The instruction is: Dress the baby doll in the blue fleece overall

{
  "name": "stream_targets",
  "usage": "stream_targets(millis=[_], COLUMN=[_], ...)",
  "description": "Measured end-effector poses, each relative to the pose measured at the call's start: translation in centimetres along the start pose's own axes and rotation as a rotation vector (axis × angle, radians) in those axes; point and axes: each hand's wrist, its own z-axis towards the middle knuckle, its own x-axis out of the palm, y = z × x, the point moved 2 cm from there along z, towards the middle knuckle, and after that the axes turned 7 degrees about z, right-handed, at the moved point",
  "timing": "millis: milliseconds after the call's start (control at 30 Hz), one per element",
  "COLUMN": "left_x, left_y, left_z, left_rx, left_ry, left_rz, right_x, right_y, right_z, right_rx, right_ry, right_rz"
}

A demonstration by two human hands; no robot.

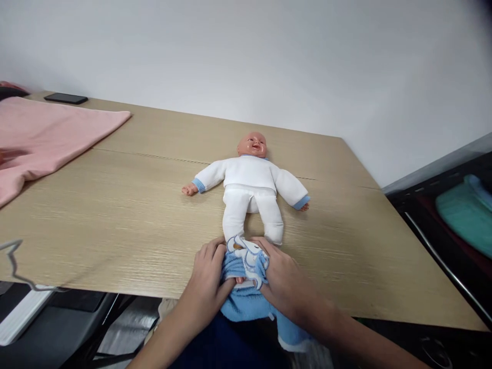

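Note:
A baby doll (250, 174) lies on its back on the table, its head toward the wall and its legs toward me. It has a white top with blue cuffs over a white lower body. Blue toddler-style pants (248, 305) with a white cartoon patch are bunched around the doll's lower leg on the left, where a bit of its foot shows. My left hand (209, 269) grips the bunched cloth from the left. Closed on the same cloth from the right is my right hand (282, 274). The rest of the pants hangs over the table's front edge.
The wooden table (146, 205) meets a white wall at the back. A pink cloth (54, 133) lies at the left, with a black phone (66, 98) behind it. A wire hanger (15, 261) juts over the front left edge. Green cloth (467, 215) sits on a dark rack at the right.

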Motion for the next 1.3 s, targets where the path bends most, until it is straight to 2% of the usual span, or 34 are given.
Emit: stream_targets(millis=[133,267,500,600,700,833,967,1033,1167,1300], left_x=[-0.9,-2.0,-2.9,-3.3,-4.3,-6.1,-7.0,-7.2,-7.6,-7.7], left_y=[1.3,2.0,1.8,2.4,3.4,4.5,4.9,5.2,6.1,7.3], left_z=[0.5,0.9,0.9,1.6,3.1,5.8,8.3,9.1,9.5,9.0], left_rx=[0.038,0.052,-0.103,-0.061,-0.018,0.002,-0.033,-0.054,-0.150,-0.191], left_ry=[0.041,0.081,0.112,0.090,0.145,0.307,0.526,0.579,0.576,0.538], left_rz=[-0.226,-0.466,-0.738,-0.765,-0.677,-0.546,-0.623,-0.665,-0.704,-0.759], right_x=[0.1,-0.5,-1.0,-1.4,-2.7,-4.7,-5.4,-5.5,-6.5,-8.3], right_y=[-1.4,-1.3,-2.1,-2.6,-2.9,-3.4,-3.4,-2.8,-1.9,-3.2], right_z=[0.9,1.4,1.6,2.0,2.8,5.2,8.0,8.7,7.8,5.4], right_rx=[-0.105,-0.149,-0.323,-0.387,-0.406,-0.368,-0.296,-0.280,-0.333,-0.249], right_ry=[-0.082,-0.091,-0.083,-0.113,-0.104,0.074,0.278,0.317,0.280,0.199], right_rz=[0.185,0.349,0.439,0.422,0.349,0.422,0.618,0.660,0.519,0.299])
